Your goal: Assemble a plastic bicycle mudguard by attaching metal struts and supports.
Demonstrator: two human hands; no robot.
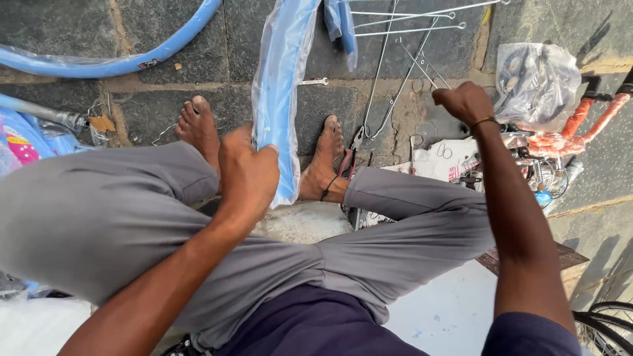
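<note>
Stone floor: person seated, bare feet flat. Blue mudguard in plastic wrap, standing between feet, upper end toward top edge. Left hand clenched around mudguard's lower end. Right hand raised, closed in fist; contents cannot tell. Wire stays lie beyond. Pliers beside right foot.

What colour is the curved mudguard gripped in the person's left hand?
Light blue, in clear plastic wrap: mudguard, left hand, head view.
</note>
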